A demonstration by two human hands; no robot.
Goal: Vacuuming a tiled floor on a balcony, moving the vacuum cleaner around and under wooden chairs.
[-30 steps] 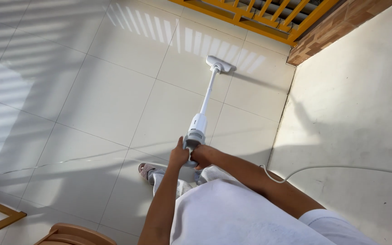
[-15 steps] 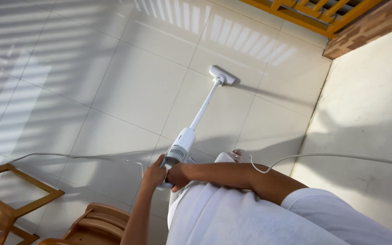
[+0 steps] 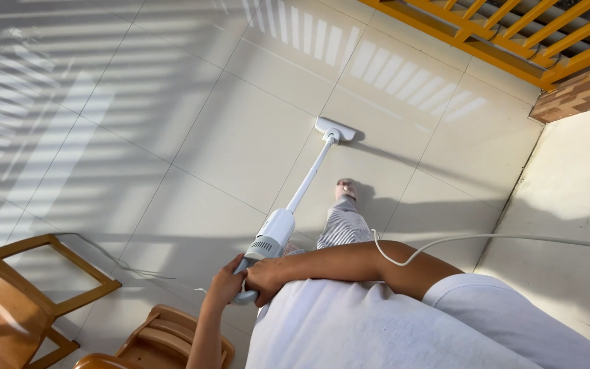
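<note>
White stick vacuum (image 3: 283, 222), corded, slim wand, flat floor head (image 3: 335, 129) resting on pale glossy tiles (image 3: 192, 130). Motor body sits low on the wand, directly above the grip.

Hands: left hand (image 3: 225, 285) wrapped around the handle from the near side, fingers clenched on it; right hand (image 3: 262, 273) closed over the same handle just beside the left, the two touching. Both grasp the vacuum; neither is free.

Position: the vacuum slants up and away from the hands, its floor head well ahead of them, out past the person's forward foot (image 3: 345, 188) and short of the yellow railing (image 3: 513, 34).

Step in hand, judged: a floor-cleaning stroke with the head extended. A further stroke would call for a firm two-handed grip, the head kept flat on the tiles, and care with the white cord (image 3: 486, 238), which loops across the right forearm and trails off toward the cream wall (image 3: 575, 205).

Nearby: wooden chair frames (image 3: 29, 301) at lower left, with a thin grey cable (image 3: 114, 261) lying on the floor beside them.
</note>
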